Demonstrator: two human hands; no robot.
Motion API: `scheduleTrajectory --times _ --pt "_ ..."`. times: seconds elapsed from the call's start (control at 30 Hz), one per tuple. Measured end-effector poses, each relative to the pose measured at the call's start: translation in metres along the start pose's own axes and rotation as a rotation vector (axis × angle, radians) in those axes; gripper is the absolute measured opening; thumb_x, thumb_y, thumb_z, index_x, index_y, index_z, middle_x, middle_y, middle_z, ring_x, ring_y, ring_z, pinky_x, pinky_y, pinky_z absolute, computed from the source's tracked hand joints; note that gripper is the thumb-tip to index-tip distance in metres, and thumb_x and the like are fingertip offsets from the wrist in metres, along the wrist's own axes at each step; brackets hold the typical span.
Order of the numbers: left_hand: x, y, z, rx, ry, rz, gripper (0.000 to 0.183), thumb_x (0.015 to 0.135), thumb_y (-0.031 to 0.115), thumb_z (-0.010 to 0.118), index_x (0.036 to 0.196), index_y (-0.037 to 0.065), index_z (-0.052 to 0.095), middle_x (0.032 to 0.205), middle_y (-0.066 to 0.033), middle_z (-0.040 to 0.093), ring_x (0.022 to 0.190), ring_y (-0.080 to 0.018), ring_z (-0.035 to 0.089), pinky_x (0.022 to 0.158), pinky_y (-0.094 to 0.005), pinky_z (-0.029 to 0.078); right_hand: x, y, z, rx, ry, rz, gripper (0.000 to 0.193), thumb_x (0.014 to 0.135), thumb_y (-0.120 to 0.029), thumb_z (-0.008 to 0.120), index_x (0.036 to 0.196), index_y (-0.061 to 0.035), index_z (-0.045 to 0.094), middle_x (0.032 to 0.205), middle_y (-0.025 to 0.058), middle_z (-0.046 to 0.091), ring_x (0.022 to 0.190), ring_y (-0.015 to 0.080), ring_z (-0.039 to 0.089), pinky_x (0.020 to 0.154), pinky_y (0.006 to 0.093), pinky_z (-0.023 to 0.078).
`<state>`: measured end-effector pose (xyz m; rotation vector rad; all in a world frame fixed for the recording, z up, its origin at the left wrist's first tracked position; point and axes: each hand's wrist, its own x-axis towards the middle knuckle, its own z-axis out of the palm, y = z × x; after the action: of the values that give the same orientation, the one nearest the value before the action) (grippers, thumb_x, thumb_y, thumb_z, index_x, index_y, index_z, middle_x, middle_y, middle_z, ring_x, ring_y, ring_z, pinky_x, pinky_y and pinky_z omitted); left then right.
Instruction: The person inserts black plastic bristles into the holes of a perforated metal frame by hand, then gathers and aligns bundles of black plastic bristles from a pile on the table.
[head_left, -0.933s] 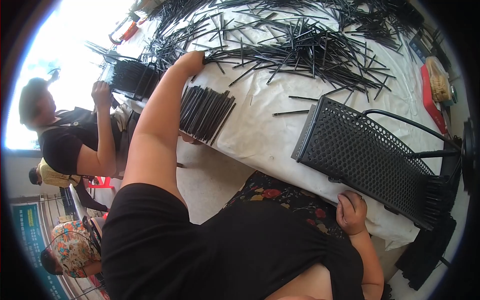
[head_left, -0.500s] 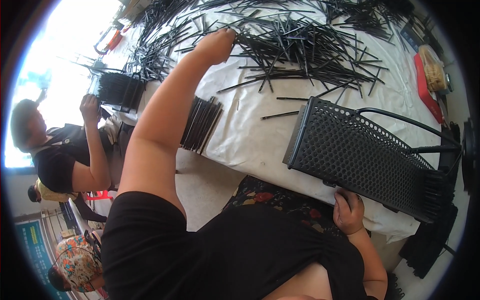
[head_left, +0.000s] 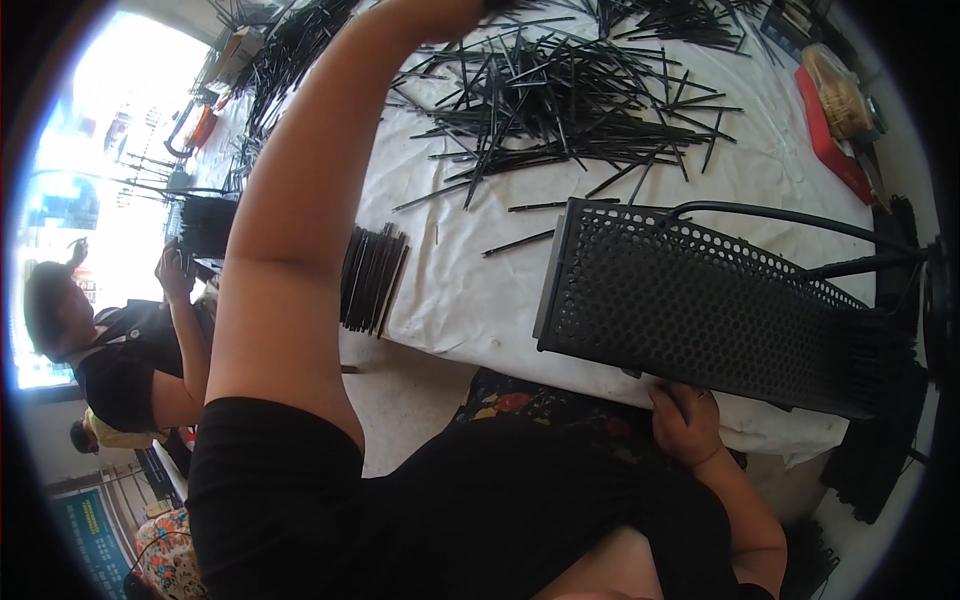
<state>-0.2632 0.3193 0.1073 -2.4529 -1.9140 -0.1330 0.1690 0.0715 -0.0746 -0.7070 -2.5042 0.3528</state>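
My left hand (head_left: 445, 18) reaches far out over the table at the upper edge of the view. Its fingertips are cut off beside dark sticks, so whether it grips any is hidden. A loose pile of thin black sticks (head_left: 550, 110) spreads to its right and nearer to me. My right hand (head_left: 686, 424) is at the near table edge, just under the lower rim of a black perforated basket-like rack (head_left: 690, 310). Its fingers are curled; what they hold, if anything, is hidden. The rack lies tilted, with black bristly or rod-like pieces (head_left: 865, 370) at its right end.
A neat bundle of dark sticks (head_left: 370, 280) sits at the near left table edge. White cloth (head_left: 450, 290) covers the table. A red box (head_left: 830, 140) with a bagged tan item (head_left: 838, 90) stands far right. Another person (head_left: 130, 340) works at left beside a black rack (head_left: 208, 225).
My left arm has stretched farther forward, taking the hand to the upper edge. The view has shifted, so the pile and rack appear farther left. My right hand stays by the rack.
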Motion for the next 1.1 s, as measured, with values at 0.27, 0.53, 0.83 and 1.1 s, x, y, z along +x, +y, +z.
scheduleTrajectory --times 0.27,0.53,0.83,1.1 --pt "0.041 -0.021 0.128 -0.167 0.020 0.091 0.063 0.086 0.043 0.060 0.139 0.011 0.046 0.140 -0.0183 0.047 0.133 -0.0338 0.040 0.112 -0.0398 0.031 0.002 0.000 -0.003 0.004 -0.019 0.029 0.027 0.070 0.002 0.070 0.096 -0.0029 0.064 0.108 0.0151 0.062 0.091 0.0331 0.063 0.072 0.0413 0.052" --pt "0.020 -0.010 0.144 0.106 0.107 0.096 0.053 0.092 0.054 0.051 0.118 0.010 0.064 0.129 -0.0137 0.056 0.133 -0.0263 0.043 0.116 -0.0460 0.023 -0.003 0.002 -0.004 -0.017 -0.003 0.014 0.023 0.072 -0.002 0.071 0.095 -0.0020 0.066 0.108 0.0152 0.062 0.092 0.0331 0.064 0.073 0.0405 0.052" --pt "-0.028 -0.010 0.116 0.118 0.056 -0.244 0.055 0.091 0.060 0.047 0.096 0.009 0.067 0.095 -0.0162 0.067 0.094 -0.0338 0.064 0.078 -0.0469 0.050 0.000 0.007 -0.002 0.032 0.051 -0.027 0.023 0.071 0.000 0.071 0.093 -0.0012 0.063 0.106 0.0150 0.061 0.089 0.0321 0.064 0.069 0.0399 0.052" --pt "-0.095 -0.013 0.084 0.127 -0.163 0.131 0.112 0.063 0.054 0.082 0.149 0.006 0.029 0.155 -0.0128 0.029 0.145 -0.0319 0.021 0.117 -0.0457 0.026 0.003 0.004 -0.006 0.043 0.015 -0.016 0.027 0.072 0.000 0.071 0.097 -0.0008 0.062 0.105 0.0161 0.060 0.086 0.0312 0.063 0.068 0.0382 0.053"
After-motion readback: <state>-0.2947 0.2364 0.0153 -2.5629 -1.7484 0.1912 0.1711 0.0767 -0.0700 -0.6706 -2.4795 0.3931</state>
